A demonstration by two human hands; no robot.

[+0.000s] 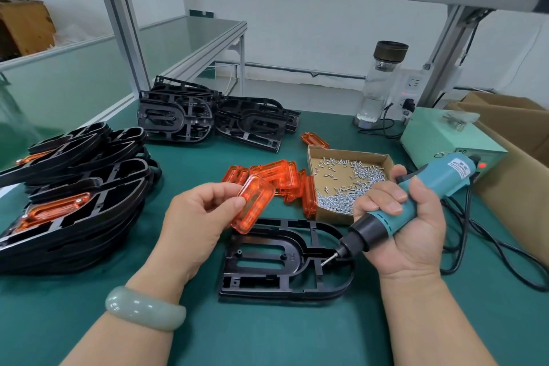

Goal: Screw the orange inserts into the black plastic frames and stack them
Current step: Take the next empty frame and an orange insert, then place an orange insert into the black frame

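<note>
So here's where we're at: our left hand (196, 217) has its grip closed on one orange insert (252, 205). It's pinched between thumb and fingertips and held tilted just above the far-left corner of the black frame (285, 261). The insert is glossy see-through orange plastic, a rounded rectangle shaped like a shallow little tray.

The frame lies flat on the green surface (267, 336) right in front of us. It's black moulded plastic with one end rounded like a D, lots of thin ribs, an oblong slot in the middle and a couple of small screw holes beside it.

Our right hand (407, 229) has its grip wrapped around a teal electric screwdriver (416, 199) with a black nose. The bit points down-left at the frame's right half. We can't tell if the tip actually touches the plastic.

Behind the frame there's a loose heap of orange inserts (276, 175) leaning against a shallow cardboard tray (312, 157) full of tiny silvery screws. One more insert (315, 140) lies alone just past the tray.

Off to the left sits a tall stack of frames (74, 196) with orange pieces fitted in them, and further back there's a pile of bare frames (214, 116). There's a smooth pale-green bangle (145, 307) on our left wrist, and a clear bottle (378, 83) with a dark cap stands by a mint-green power box (439, 134).
</note>
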